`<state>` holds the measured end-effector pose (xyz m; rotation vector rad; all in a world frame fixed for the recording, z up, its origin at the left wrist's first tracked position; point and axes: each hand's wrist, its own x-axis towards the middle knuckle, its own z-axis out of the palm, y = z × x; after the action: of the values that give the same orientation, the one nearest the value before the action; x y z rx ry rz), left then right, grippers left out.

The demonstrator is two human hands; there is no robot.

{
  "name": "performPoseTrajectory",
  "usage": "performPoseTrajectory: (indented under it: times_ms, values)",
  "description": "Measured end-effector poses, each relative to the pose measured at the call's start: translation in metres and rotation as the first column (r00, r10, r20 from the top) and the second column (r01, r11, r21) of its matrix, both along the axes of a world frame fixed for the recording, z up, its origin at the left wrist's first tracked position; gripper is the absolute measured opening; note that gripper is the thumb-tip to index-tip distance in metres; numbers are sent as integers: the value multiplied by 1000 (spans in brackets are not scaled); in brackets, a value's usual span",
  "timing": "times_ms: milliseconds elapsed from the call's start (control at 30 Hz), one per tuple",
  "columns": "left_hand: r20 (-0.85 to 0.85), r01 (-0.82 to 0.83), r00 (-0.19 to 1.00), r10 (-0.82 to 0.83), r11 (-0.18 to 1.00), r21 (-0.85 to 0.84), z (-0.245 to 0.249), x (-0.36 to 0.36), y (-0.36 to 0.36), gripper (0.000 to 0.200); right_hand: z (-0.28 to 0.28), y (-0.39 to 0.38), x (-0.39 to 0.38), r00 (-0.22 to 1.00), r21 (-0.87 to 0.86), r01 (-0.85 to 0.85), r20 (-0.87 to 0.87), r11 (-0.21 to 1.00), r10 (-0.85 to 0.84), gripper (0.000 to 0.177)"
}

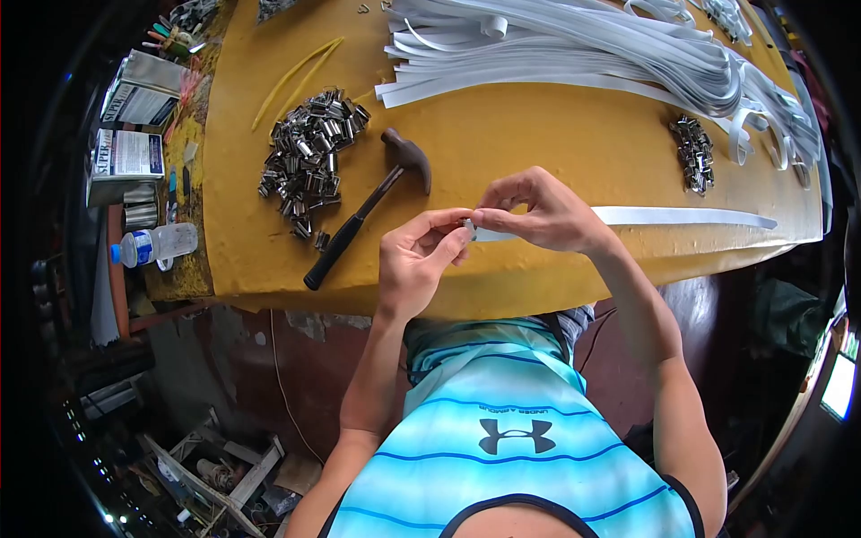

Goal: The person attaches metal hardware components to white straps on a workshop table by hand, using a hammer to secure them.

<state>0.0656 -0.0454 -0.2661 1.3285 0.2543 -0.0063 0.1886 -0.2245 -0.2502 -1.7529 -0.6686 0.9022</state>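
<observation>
Near the front edge of the yellow table, my left hand (420, 258) pinches a small metal piece (468, 224) between thumb and forefinger. My right hand (536, 213) is closed on the end of a white strap (682, 216), right beside that metal piece, and the two hands nearly touch. From under my right hand the strap runs flat to the right. A hammer (359, 218) with a black handle lies left of my left hand. Beyond it is a pile of shiny metal clips (309, 152).
The yellow table (538, 125) holds a big bundle of white straps (574, 54) at the back and a smaller metal pile (694, 154) at right. Yellow strips (291, 85) lie at back left. A plastic bottle (157, 245) and cans (128, 154) stand at the left edge.
</observation>
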Motion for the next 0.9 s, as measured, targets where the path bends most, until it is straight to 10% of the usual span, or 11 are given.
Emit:
performPoseTrajectory:
  times_ms: [300, 900]
  values:
    - [3, -34, 999, 34, 999, -26, 1, -1, 1, 21, 2, 6, -1, 986, 34, -4, -166, 999, 10, 32]
    - [41, -104, 993, 108, 991, -80, -9, -2, -11, 28, -8, 15, -9, 992, 134, 116, 36, 984, -122, 28]
